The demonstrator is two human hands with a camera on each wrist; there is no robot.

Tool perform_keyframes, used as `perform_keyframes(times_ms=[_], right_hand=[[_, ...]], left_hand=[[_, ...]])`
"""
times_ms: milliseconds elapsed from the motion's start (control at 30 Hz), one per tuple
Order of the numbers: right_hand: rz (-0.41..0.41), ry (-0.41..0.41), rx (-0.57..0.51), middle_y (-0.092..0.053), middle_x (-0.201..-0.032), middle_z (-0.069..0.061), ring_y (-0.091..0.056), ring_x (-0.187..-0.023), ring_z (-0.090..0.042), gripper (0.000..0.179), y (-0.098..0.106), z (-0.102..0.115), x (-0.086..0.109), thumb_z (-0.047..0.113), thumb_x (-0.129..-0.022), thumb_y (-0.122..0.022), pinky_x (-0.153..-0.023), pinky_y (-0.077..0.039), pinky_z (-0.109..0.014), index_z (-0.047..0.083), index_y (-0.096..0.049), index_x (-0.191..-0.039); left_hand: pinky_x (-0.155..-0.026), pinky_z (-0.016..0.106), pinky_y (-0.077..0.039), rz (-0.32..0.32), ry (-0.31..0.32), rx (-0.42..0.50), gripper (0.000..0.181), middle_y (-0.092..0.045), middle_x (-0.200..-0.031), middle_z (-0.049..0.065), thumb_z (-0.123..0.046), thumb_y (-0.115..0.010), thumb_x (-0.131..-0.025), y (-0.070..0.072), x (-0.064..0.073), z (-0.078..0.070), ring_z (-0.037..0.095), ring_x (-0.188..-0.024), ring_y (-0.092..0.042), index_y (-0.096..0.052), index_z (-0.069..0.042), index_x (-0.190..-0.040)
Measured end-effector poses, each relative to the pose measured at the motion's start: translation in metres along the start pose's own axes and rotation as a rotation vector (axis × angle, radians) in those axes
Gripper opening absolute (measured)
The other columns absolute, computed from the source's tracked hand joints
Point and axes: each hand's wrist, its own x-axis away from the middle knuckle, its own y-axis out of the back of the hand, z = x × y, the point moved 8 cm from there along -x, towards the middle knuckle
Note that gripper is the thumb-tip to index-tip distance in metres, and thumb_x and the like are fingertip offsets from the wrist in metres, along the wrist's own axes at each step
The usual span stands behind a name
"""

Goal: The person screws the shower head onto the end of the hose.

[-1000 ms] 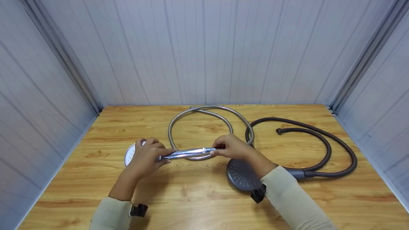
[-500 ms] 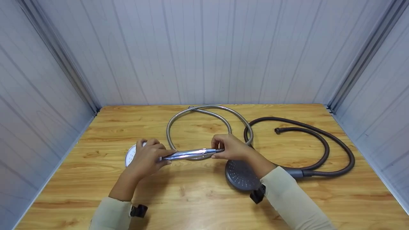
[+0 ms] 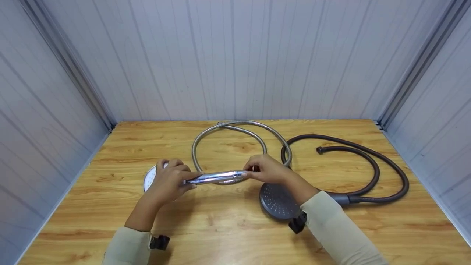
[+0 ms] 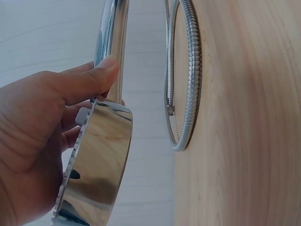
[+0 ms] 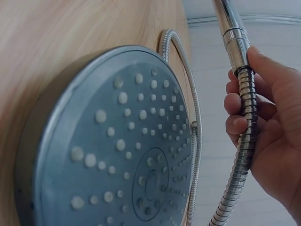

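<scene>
In the head view my left hand point(image 3: 167, 182) grips a chrome shower head point(image 3: 213, 177) around its neck, the white spray face turned left. Thumb and fingers wrap the handle just above the head in the left wrist view. At the handle's other end my right hand point(image 3: 266, 169) pinches the cone-shaped nut point(image 5: 239, 52) of a silver metal hose point(image 5: 247, 94). The right wrist view shows the thumb on this nut, with curled fingers beside the hose below it. Nut and handle meet end to end, held above the table.
The silver hose loops over the wooden table point(image 3: 220, 228) toward the back. A dark grey shower head point(image 3: 278, 202) lies under my right forearm, its dark hose point(image 3: 406, 180) coiled to the right. White panel walls point(image 3: 235, 59) enclose the back and sides.
Half a second ago my right fingers stood back from the nut, over the hose; now they pinch the nut again. My left hand keeps its grip on the shower head.
</scene>
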Motion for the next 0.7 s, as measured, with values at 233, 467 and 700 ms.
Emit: perform_keyframes(times_ms=[233,467,700], right_hand=[[-0.027,-0.004,-0.014,-0.06,-0.087,0.001,-0.056,-0.075,-0.017,0.036,0.0006,0.0009,0.0009,0.016,-0.075,-0.086,-0.065,-0.047,-0.026,0.002,-0.064,-0.099],[-0.031,0.014,-0.017,-0.062,-0.082,0.002,-0.055,-0.071,-0.015,0.017,0.0018,0.0016,0.0011,0.014,-0.082,-0.08,-0.063,-0.045,-0.024,0.005,-0.068,-0.091],[-0.007,0.021,-0.003,-0.058,-0.08,0.002,-0.049,-0.07,-0.012,0.016,0.0022,0.0027,0.001,0.02,-0.09,-0.072,-0.062,-0.04,-0.024,0.004,-0.074,-0.091]], left_hand=[[-0.094,0.06,-0.025,-0.003,-0.018,0.007,0.036,-0.069,-0.087,-0.006,-0.024,-0.083,-0.078,-0.0002,-0.0004,-0.0028,0.02,-0.094,-0.051,-0.076,-0.026,-0.113],[-0.093,0.06,-0.026,-0.023,-0.025,0.001,0.036,-0.07,-0.086,-0.007,-0.025,-0.083,-0.077,0.002,0.0002,-0.0035,0.019,-0.093,-0.051,-0.076,-0.026,-0.112],[-0.093,0.06,-0.026,-0.034,-0.028,-0.021,0.038,-0.07,-0.086,-0.007,-0.026,-0.083,-0.076,0.0041,-0.0008,-0.0026,0.019,-0.093,-0.051,-0.076,-0.027,-0.113]])
